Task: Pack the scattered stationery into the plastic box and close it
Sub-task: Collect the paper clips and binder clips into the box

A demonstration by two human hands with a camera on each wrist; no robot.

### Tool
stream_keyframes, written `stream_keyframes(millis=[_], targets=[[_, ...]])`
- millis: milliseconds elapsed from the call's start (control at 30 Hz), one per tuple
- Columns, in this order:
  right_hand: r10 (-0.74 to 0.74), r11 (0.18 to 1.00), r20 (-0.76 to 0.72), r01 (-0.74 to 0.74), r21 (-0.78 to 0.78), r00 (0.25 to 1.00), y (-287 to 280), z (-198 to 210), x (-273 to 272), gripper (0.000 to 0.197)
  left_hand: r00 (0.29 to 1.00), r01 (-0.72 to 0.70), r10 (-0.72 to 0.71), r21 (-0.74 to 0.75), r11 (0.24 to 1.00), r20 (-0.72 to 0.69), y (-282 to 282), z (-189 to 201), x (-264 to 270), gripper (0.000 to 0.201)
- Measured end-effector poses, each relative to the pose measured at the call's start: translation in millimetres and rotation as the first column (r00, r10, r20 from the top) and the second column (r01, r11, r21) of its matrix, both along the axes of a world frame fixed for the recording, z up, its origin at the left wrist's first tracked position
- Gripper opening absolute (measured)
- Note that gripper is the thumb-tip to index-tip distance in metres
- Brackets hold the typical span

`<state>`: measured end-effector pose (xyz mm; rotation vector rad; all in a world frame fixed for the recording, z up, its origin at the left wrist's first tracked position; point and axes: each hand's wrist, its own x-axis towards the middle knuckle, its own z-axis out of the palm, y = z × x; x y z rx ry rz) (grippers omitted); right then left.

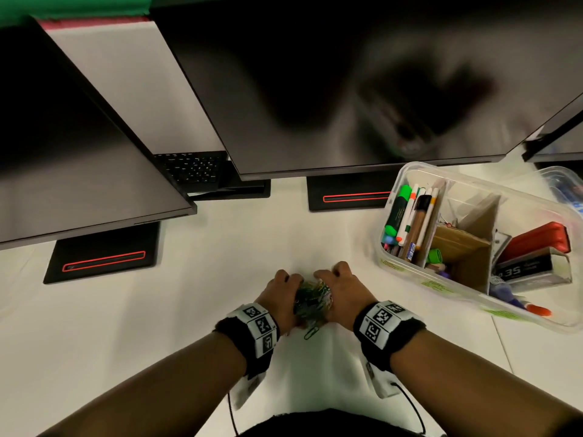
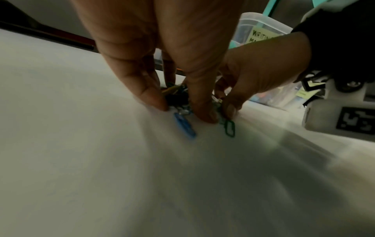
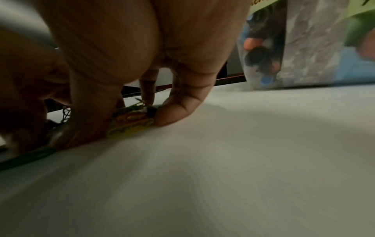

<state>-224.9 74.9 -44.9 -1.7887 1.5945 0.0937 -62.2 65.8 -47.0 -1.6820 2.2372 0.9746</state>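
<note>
Reading the head view: we count the plastic box (image 1: 407,171) open on the table (image 1: 189,310), off to our right, most compartments filled.
Packed already: pens and markers (image 1: 410,216) standing in the left compartment, a red stapler (image 1: 536,239) at the right end.
Left to do: we judge the paper clips (image 1: 312,299) are the last loose lot; a lid is not clearly in sight, so closing is not yet done.
Hands, head view: left hand (image 1: 282,294) and right hand (image 1: 342,290) close together, knuckles up, cupped around the pile from either side.
Left wrist view: left fingertips (image 2: 205,117) pressed to the table, raking clips inward; a blue clip (image 2: 184,125) and a green clip (image 2: 229,128) lie outside the heap.
Right wrist view: right fingers (image 3: 174,113) curled down against the clips (image 3: 129,121); box wall (image 3: 304,48) near behind.
Grip: both hands curl round the heap, though nothing looks lifted; picture blurred.
</note>
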Motion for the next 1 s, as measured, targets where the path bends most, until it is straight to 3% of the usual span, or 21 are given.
stream_keyframes(millis=[133,267,567,833,1000], targets=[[0.059,0.998,0.065,-0.057,-0.031,0.996,-4,1,5,0.047,0.999,-0.019,0.018,-0.029,0.999,-0.052,-5,-1,-12,0.048],[0.049,0.998,0.070,-0.045,-0.052,0.996,-5,2,0,0.030,0.996,-0.015,0.011,-0.051,0.999,-0.084,-7,-4,-15,0.034],[-0.087,0.993,0.042,0.090,-0.070,0.995,-4,13,-22,0.024,0.994,-0.014,0.007,-0.063,0.998,-0.112,-10,1,-23,0.029],[-0.243,0.953,0.167,0.267,-0.145,0.956,-2,46,-28,0.022,0.978,-0.015,-0.008,-0.109,0.994,-0.207,-27,42,-32,0.022],[-0.251,0.939,0.189,0.286,-0.189,0.949,3,58,-23,0.024,0.987,-0.006,-0.015,-0.131,0.991,-0.160,-33,59,-21,0.025]])
